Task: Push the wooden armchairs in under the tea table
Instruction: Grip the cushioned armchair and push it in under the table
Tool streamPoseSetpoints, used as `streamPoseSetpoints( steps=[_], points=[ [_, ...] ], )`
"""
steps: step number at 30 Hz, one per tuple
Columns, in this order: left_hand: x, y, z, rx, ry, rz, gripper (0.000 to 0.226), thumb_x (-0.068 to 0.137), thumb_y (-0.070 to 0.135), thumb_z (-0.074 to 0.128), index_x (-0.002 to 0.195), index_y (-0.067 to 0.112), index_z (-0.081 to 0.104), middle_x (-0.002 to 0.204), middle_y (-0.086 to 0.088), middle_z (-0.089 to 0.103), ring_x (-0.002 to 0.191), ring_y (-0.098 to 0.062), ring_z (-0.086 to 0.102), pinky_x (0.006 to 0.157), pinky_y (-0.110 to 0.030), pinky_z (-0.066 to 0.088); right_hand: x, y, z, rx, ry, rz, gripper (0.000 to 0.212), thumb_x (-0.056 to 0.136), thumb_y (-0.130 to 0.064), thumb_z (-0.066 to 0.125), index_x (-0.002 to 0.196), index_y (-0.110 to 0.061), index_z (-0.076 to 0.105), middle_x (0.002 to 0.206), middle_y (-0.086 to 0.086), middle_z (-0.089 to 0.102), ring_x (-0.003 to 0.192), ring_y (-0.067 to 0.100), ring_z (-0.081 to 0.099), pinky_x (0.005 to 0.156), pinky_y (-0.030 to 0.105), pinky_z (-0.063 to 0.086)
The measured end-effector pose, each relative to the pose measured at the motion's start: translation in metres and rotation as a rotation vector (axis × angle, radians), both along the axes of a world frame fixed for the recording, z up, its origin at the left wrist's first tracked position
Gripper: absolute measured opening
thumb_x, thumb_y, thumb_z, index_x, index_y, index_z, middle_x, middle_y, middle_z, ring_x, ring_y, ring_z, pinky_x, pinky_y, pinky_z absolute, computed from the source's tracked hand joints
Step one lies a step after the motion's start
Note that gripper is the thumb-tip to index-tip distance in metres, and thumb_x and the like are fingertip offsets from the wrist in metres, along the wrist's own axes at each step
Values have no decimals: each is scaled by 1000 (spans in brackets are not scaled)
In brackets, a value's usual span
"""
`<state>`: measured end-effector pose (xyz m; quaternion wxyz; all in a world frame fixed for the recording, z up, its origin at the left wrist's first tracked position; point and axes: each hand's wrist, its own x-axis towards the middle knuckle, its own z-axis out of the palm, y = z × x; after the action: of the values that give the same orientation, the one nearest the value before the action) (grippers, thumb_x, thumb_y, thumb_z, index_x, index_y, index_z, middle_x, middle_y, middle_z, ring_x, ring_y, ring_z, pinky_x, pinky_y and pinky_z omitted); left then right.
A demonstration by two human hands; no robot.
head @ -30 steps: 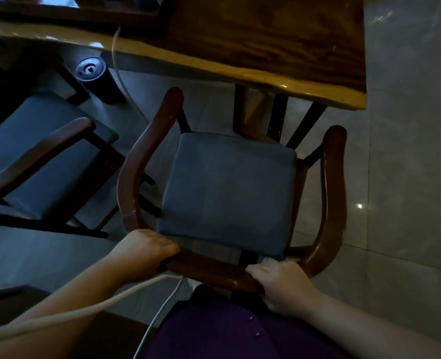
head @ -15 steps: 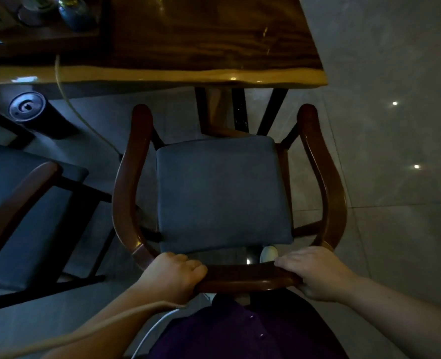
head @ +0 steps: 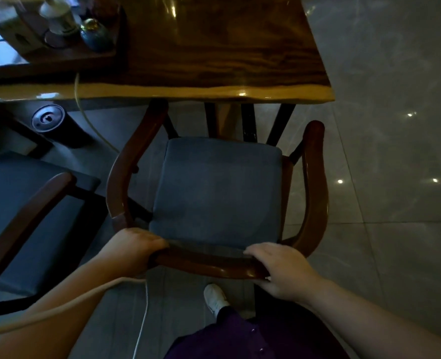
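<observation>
A wooden armchair [head: 315,193] with a blue-grey seat cushion stands in front of me, facing the tea table [head: 214,55]. My left hand [head: 134,248] grips the left end of its curved back rail. On the right end of the same rail, my right hand [head: 281,270] is closed. The tip of the left armrest reaches under the table's light front edge; the right armrest tip stops just short of it. A second armchair [head: 30,211] with the same cushion stands at the left, out from the table.
A tray with a teapot and small jars [head: 58,24] sits on the table at top left. A dark round canister [head: 48,120] stands on the tiled floor under the table edge. A pale cable [head: 84,112] hangs from the table. My white shoe [head: 215,299] is below the chair.
The chair has turned square to the table and moved forward toward it, its left armrest tip now under the edge. Both hands stay gripped on the back rail.
</observation>
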<state>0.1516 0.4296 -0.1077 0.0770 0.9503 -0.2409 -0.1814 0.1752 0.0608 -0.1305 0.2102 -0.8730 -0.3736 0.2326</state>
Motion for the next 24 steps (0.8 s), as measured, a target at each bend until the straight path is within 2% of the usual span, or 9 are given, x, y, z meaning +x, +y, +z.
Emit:
streamPoseSetpoints(
  steps=[2, 3, 5, 7, 13, 16, 18, 21, 24],
  points=[
    [6, 5, 3, 26, 23, 5, 38, 61, 31, 83, 97, 33, 69, 85, 13, 70, 78, -11, 67, 68, -28, 56, 7, -10, -5, -68, 15, -2, 65, 82, -37, 74, 139, -23, 48, 139, -6, 54, 129, 12, 47, 107, 28, 33],
    [7, 5, 3, 30, 20, 2, 42, 58, 30, 86, 96, 33, 69, 84, 13, 70, 78, -11, 67, 68, -28, 56, 10, -14, -8, -95, 5, 20, 62, 83, -35, 74, 138, -23, 48, 135, -6, 57, 126, 13, 51, 106, 30, 36],
    [7, 3, 5, 15, 3, 3, 46, 53, 28, 89, 96, 31, 70, 84, 11, 70, 77, -13, 68, 68, -30, 56, 20, -15, -12, -153, 2, 113, 45, 87, -30, 68, 128, -27, 51, 116, -5, 66, 108, 16, 62, 91, 33, 50],
    [7, 2, 4, 10, -31, 6, 49, 50, 27, 91, 95, 31, 71, 83, 11, 70, 76, -12, 68, 68, -30, 56, 31, -13, -11, -228, 4, 246, 33, 90, -30, 63, 120, -26, 50, 102, -4, 67, 91, 17, 66, 74, 36, 54],
    [15, 1, 4, -36, -66, 11, 47, 50, 28, 91, 93, 31, 70, 81, 12, 70, 75, -12, 67, 70, -27, 54, 57, -12, 1, -291, 4, 409, 35, 88, -30, 68, 115, -20, 49, 94, 0, 65, 81, 17, 65, 69, 35, 56],
    [27, -8, 9, -45, -99, -6, 34, 59, 36, 83, 91, 31, 70, 79, 12, 69, 72, -11, 67, 65, -26, 54, 75, -21, 9, -290, 34, 403, 31, 90, -31, 66, 114, -22, 48, 92, -1, 65, 79, 15, 64, 68, 34, 55],
    [35, -23, 10, -63, -119, -8, 22, 69, 44, 64, 86, 31, 69, 73, 12, 68, 66, -11, 66, 57, -25, 54, 89, -34, 10, -308, 57, 379, 30, 91, -32, 64, 115, -25, 48, 92, -3, 65, 79, 12, 63, 69, 34, 56],
    [38, -55, -1, -102, -127, 16, 25, 74, 47, 48, 81, 30, 66, 68, 11, 66, 61, -11, 64, 49, -27, 52, 107, -60, 10, -362, 87, 339, 30, 90, -26, 65, 114, -30, 48, 91, -9, 62, 78, 7, 60, 68, 27, 54],
    [36, -83, -11, -119, -112, 21, 24, 78, 46, 48, 82, 31, 66, 70, 12, 66, 60, -10, 63, 47, -28, 51, 124, -77, 15, -386, 82, 329, 35, 90, -17, 64, 120, -30, 49, 93, -18, 52, 80, -1, 50, 60, 11, 35]
  ],
)
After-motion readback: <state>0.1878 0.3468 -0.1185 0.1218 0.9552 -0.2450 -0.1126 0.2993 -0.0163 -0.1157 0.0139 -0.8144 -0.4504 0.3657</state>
